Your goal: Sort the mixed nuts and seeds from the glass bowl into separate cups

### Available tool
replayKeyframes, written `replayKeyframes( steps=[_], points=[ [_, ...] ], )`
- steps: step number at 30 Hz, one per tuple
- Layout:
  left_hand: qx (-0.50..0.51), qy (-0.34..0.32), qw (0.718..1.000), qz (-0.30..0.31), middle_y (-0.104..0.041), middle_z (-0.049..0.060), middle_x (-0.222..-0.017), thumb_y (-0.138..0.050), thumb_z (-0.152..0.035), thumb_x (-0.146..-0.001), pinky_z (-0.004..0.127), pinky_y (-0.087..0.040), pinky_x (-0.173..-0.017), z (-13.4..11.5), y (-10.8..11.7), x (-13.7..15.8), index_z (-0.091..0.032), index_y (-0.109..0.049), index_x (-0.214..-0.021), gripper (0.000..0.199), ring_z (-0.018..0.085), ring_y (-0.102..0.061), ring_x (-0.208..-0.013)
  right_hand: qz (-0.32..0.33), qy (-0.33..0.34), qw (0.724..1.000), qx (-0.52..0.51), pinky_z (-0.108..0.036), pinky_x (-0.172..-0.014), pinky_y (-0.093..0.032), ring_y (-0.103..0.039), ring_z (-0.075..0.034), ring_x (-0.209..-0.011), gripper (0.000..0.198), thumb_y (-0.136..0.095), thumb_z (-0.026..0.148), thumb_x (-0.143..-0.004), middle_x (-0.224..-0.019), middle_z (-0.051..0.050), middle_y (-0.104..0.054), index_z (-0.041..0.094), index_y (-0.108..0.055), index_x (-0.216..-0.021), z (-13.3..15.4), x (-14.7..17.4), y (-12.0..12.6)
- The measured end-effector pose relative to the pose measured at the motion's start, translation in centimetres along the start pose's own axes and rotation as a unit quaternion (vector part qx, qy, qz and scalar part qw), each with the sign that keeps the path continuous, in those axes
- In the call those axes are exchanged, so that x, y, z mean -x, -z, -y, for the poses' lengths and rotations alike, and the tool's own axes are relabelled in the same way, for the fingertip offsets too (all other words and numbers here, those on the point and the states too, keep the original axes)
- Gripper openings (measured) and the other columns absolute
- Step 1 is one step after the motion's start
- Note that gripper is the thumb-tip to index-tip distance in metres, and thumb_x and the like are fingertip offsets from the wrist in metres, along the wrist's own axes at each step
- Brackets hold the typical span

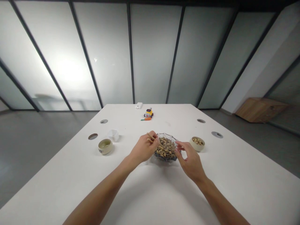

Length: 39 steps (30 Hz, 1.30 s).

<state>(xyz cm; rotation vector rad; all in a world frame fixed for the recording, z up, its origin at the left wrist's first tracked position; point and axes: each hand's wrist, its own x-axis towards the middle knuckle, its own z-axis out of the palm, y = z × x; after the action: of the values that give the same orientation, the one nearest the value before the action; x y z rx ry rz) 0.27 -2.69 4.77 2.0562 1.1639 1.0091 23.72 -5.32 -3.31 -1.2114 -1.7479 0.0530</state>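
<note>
A clear glass bowl [172, 136] with a wavy rim stands on the white table in front of me, filled with striped sunflower seeds and some larger pale nuts [166, 147]. At its left side, my left hand [145, 146] is closed on two thin wooden sticks [150, 136], like chopsticks; their far ends are hidden by the fingers. My right hand [189, 157] holds the bowl's right rim between thumb and fingers. Just beyond that hand sits a small cream bowl [196, 147] with pistachio-like nuts in it.
To the left stand an olive-coloured bowl [105, 147] and a clear plastic tub [113, 135]. Farther back lie a toy carrot [146, 119], a yellow toy vehicle [148, 113] and a white object [139, 105]. Round cable holes [93, 136] line both table sides.
</note>
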Motion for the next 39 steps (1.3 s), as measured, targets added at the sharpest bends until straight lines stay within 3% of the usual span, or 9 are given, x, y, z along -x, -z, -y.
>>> replayKeyframes(
  steps=[5,11,18,27,33,39],
  points=[
    [0.060,0.004,0.998,0.027,-0.067,-0.001,-0.076,-0.057,-0.030,-0.096,0.025,-0.044,-0.059,0.9,-1.6,-0.8,-0.021,-0.060,-0.079,0.019,0.014,-0.059,-0.062,0.040,-0.023,0.999,-0.018,-0.044,-0.084,-0.063,-0.072,-0.026,-0.093,0.028,-0.058,0.036,-0.103,-0.107,-0.010,-0.074,0.022,-0.069,-0.126,0.4,0.1,-0.9],
    [0.016,-0.014,0.999,0.033,-0.079,0.004,-0.090,-0.058,-0.033,-0.098,0.029,-0.053,-0.074,1.6,-3.0,-1.3,-0.021,-0.073,-0.090,0.021,0.020,-0.071,-0.081,0.063,-0.034,0.997,-0.023,-0.045,-0.088,-0.062,-0.072,-0.027,-0.096,0.029,-0.056,0.036,-0.104,-0.109,-0.011,-0.075,0.022,-0.069,-0.126,0.5,0.1,-1.2],
    [0.018,0.015,0.999,0.033,-0.078,0.002,-0.080,-0.066,-0.034,-0.094,0.026,-0.050,-0.065,1.6,-2.5,-1.0,-0.021,-0.073,-0.082,0.019,0.019,-0.069,-0.072,0.053,-0.038,0.997,-0.028,-0.045,-0.091,-0.060,-0.072,-0.026,-0.095,0.029,-0.058,0.037,-0.103,-0.109,-0.010,-0.076,0.022,-0.069,-0.126,0.5,-0.1,-0.7],
    [-0.015,-0.066,0.998,-0.001,-0.070,0.001,-0.075,-0.050,-0.035,-0.104,0.029,-0.052,-0.076,0.3,-1.3,-1.2,-0.023,-0.056,-0.063,0.043,0.017,-0.064,-0.068,0.057,-0.050,0.996,-0.035,-0.045,-0.087,-0.061,-0.071,-0.026,-0.091,0.030,-0.058,0.035,-0.101,-0.104,-0.009,-0.074,0.021,-0.068,-0.126,0.5,0.0,-0.9],
    [-0.014,-0.101,0.995,-0.018,-0.073,0.004,-0.075,-0.048,-0.041,-0.107,0.032,-0.054,-0.082,0.8,-1.6,-1.3,-0.024,-0.061,-0.064,0.048,0.020,-0.068,-0.073,0.077,-0.053,0.995,-0.034,-0.043,-0.081,-0.062,-0.070,-0.026,-0.093,0.031,-0.056,0.033,-0.102,-0.107,-0.010,-0.074,0.022,-0.068,-0.128,0.7,0.2,-1.1],
    [-0.006,-0.107,0.993,-0.048,-0.075,0.006,-0.077,-0.050,-0.044,-0.107,0.031,-0.053,-0.077,0.7,-1.6,-1.2,-0.023,-0.065,-0.065,0.049,0.020,-0.069,-0.072,0.082,-0.040,0.996,-0.023,-0.046,-0.088,-0.062,-0.070,-0.027,-0.097,0.031,-0.055,0.034,-0.103,-0.110,-0.010,-0.074,0.022,-0.067,-0.128,0.3,0.3,-1.3]
  ],
)
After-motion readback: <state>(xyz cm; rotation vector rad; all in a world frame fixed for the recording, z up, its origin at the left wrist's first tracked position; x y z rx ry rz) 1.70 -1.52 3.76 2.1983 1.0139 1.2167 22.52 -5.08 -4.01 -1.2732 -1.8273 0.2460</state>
